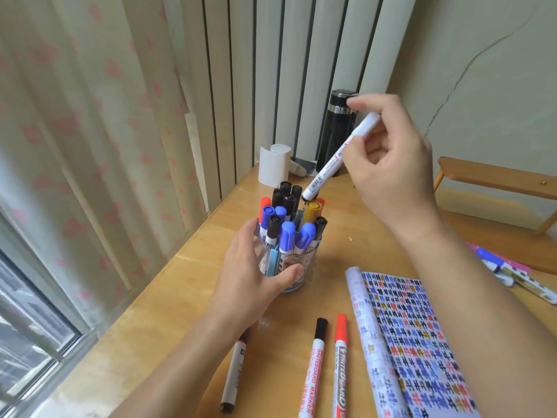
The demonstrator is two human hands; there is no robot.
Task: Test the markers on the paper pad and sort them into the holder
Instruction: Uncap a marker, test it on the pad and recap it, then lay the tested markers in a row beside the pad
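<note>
1. Currently, your left hand (256,267) wraps the clear glass holder (307,260) on the wooden table (196,312), with the fingers behind it and the thumb across its front. I judge this grip steadies the crowded glass while another marker goes in.
2. Your right hand (391,176), raised above and to the right of the holder and well apart from the left, pinches a white marker (337,158) near its upper end. The marker slants down to the left, its dark lower end just over the standing markers (287,230). I cannot tell whether it touches them.
3. The slant seems aimed at a gap among the closely packed blue, black, red and yellow caps.
4. The paper pad (416,342) lies open beneath your right forearm, its page filled with rows of coloured test marks.
5. Left of the pad lie a black-capped marker (316,357), a red-capped marker (340,357) and a thinner pen (235,372) partly under your left forearm. They probably still await testing.
6. More loose markers (506,267) lie at the table's right edge.
</note>
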